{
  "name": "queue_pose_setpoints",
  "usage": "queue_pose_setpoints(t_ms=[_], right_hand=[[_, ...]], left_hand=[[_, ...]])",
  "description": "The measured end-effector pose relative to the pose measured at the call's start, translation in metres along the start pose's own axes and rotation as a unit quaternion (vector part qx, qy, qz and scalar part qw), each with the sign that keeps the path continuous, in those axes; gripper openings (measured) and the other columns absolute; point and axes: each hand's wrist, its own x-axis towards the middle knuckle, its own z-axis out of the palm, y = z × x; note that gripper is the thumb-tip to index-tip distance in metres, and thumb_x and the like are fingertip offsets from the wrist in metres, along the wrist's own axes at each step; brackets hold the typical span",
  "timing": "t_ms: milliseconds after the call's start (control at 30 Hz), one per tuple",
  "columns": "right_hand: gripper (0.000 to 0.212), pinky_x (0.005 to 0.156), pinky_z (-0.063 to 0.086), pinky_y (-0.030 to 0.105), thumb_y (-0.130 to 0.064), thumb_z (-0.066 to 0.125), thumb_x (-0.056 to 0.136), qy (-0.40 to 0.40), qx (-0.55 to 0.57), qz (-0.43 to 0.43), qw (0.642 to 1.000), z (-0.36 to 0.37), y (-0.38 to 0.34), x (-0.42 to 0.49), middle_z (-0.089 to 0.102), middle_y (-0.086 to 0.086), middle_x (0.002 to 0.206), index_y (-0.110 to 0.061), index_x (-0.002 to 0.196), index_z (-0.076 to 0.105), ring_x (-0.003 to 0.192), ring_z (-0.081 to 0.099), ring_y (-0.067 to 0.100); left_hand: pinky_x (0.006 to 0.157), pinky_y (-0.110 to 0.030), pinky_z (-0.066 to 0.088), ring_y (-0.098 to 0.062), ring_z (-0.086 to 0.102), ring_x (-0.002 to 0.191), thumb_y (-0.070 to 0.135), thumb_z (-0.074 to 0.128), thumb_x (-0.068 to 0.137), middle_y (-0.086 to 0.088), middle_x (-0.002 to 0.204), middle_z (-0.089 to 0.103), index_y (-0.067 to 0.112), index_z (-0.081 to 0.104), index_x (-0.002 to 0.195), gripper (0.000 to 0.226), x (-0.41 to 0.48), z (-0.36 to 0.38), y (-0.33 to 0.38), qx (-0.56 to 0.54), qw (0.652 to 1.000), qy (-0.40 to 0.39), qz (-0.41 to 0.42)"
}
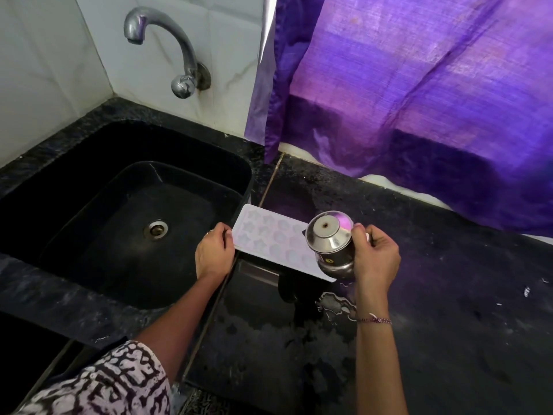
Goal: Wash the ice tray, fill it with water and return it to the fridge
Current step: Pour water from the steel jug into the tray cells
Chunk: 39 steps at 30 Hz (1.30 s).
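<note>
Two hands are engaged at mid-frame. The left hand (214,253) holds the left end of the white ice tray (269,238), fingers curled round its edge. The right hand (375,259) grips a steel pot (330,244) tipped steeply over the tray's right end, base toward the camera. The tray is at centre frame, just right of the black sink (248,175) and over the dark counter (449,295). Whether it rests on the counter or is held slightly above it cannot be determined. No stream of water is discernible. Probable step: filling the moulds. Hazards: a steep pour may overshoot the shallow cavities and flood the counter, where a puddle (335,304) already lies at lower centre. Support at one end only may let the loaded tray tilt and spill. A wet pot may slip from the grip.
</note>
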Motion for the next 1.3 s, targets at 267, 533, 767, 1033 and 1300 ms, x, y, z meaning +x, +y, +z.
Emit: queue_pose_setpoints(t_ms=[267,533,767,1033,1300], right_hand=[[0.040,0.051,0.028,0.030,-0.030,0.060,0.084,0.032,-0.051,-0.034,0.998,-0.015,0.002,0.000,0.035,0.001,0.053,-0.008,0.056,0.042,0.054,0.031,0.013],[0.041,0.052,0.030,0.031,-0.031,0.060,0.084,0.043,-0.073,-0.056,0.995,-0.015,0.003,-0.003,0.038,0.001,0.052,-0.010,0.054,0.041,0.053,0.034,0.014],[0.042,0.050,0.032,0.026,-0.029,0.060,0.085,0.034,-0.090,-0.072,0.993,-0.013,-0.003,-0.008,0.033,-0.003,0.048,-0.013,0.053,0.037,0.050,0.029,0.011],[0.045,0.050,0.032,0.024,-0.029,0.060,0.085,0.034,-0.102,-0.076,0.991,-0.009,-0.005,-0.009,0.029,-0.003,0.047,-0.013,0.052,0.033,0.048,0.027,0.012],[0.038,0.052,0.030,0.029,-0.028,0.060,0.085,0.037,-0.070,-0.056,0.995,-0.015,0.001,0.000,0.037,-0.001,0.051,-0.012,0.055,0.044,0.052,0.032,0.011]], left_hand=[[0.065,-0.031,0.033,-0.025,0.056,0.081,0.017,0.045,0.095,-0.012,0.089,0.065,0.010,0.057,0.096,0.014,0.000,0.001,0.001,0.000,1.000,0.002,-0.001],[0.066,-0.031,0.035,-0.028,0.058,0.084,0.017,0.045,0.096,-0.013,0.088,0.064,0.009,0.058,0.096,0.015,-0.001,-0.001,0.002,-0.003,1.000,0.004,-0.001],[0.066,-0.031,0.034,-0.029,0.058,0.083,0.018,0.045,0.096,-0.012,0.089,0.064,0.010,0.058,0.095,0.015,-0.001,-0.001,0.003,-0.005,1.000,0.005,-0.005],[0.066,-0.031,0.034,-0.030,0.059,0.084,0.017,0.045,0.096,-0.012,0.089,0.065,0.009,0.058,0.096,0.015,-0.002,-0.002,0.002,-0.001,1.000,0.008,0.002],[0.067,-0.031,0.035,-0.028,0.059,0.085,0.018,0.044,0.096,-0.012,0.091,0.065,0.010,0.058,0.097,0.016,-0.001,-0.001,0.002,0.006,1.000,0.006,0.002]])
